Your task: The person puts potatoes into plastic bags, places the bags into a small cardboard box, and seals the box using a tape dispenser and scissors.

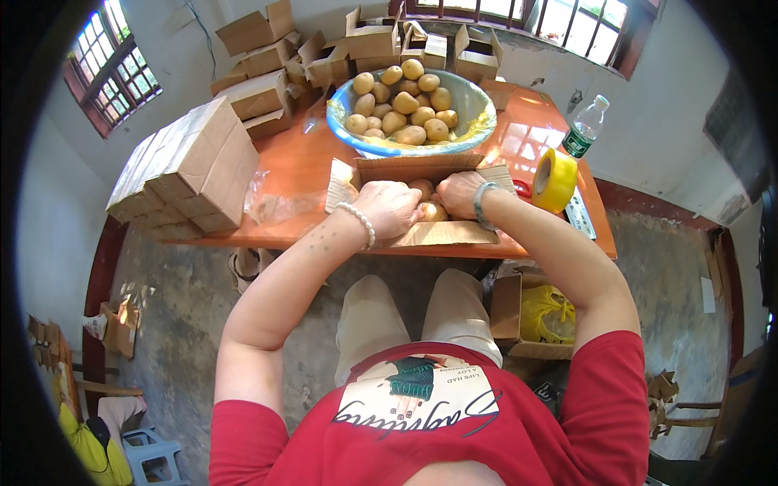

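Note:
An open cardboard box (447,234) lies before me at the table's near edge, its flaps spread outward. Several potatoes (433,211) show inside it, between my two hands. My left hand (389,206) reaches over the box's left side, fingers curled down against the potatoes. From the right, my right hand (460,193) dips into the box with its fingertips bent inward and partly hidden. Whether either hand grips a potato is not visible. Just behind the box stands a blue plastic basin (480,130), lined with yellowish film and heaped with potatoes (404,103).
Taped cartons (200,164) are stacked on the table's left; opened cartons (374,39) line the back. On the right are a yellow tape roll (554,180), red-handled scissors (521,188) and a water bottle (585,129). A carton with a yellow bag (547,313) sits below. Another person's leg (118,416) shows lower left.

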`<control>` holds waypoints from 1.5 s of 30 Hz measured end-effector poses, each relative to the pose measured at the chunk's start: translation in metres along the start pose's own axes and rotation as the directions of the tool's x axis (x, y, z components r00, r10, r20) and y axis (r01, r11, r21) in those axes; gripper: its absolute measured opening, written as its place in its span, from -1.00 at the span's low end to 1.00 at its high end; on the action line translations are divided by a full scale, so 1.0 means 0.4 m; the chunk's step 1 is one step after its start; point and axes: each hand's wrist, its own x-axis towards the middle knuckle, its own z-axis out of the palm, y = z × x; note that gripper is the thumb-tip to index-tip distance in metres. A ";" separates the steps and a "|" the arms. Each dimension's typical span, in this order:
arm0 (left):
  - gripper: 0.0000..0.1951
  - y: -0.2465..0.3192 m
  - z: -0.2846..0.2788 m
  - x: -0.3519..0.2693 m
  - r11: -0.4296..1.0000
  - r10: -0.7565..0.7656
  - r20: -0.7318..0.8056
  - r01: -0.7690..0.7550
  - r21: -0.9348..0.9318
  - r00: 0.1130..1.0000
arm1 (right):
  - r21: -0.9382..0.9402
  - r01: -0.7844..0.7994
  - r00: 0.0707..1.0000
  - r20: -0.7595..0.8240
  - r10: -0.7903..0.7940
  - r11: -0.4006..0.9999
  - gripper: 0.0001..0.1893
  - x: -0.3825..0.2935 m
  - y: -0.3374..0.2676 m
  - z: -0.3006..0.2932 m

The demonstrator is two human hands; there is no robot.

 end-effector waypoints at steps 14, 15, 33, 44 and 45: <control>-0.81 -0.001 -0.004 -0.050 0.993 0.116 -0.277 -0.108 0.044 0.954 | 0.221 0.276 0.789 -0.608 -0.089 0.935 -0.83 -0.093 0.080 -0.002; -0.80 0.014 -0.024 -0.066 0.996 0.089 -0.253 -0.082 0.040 0.963 | 0.191 0.289 0.799 -0.588 -0.127 0.938 -0.83 -0.120 0.077 -0.015; -0.68 0.097 -0.011 -0.174 0.993 -0.023 -0.287 -0.010 -0.115 0.958 | 0.102 0.295 0.888 -0.396 -0.234 0.950 -0.83 -0.138 0.077 0.036; -0.66 0.098 -0.011 -0.171 0.991 -0.027 -0.271 -0.011 -0.137 0.962 | -0.104 0.088 0.975 -0.194 -0.107 0.991 -0.82 -0.084 0.055 0.006; -0.65 0.097 -0.012 -0.170 0.990 -0.018 -0.266 -0.020 -0.137 0.964 | -0.080 0.136 0.959 -0.239 -0.151 0.988 -0.82 -0.079 0.061 0.019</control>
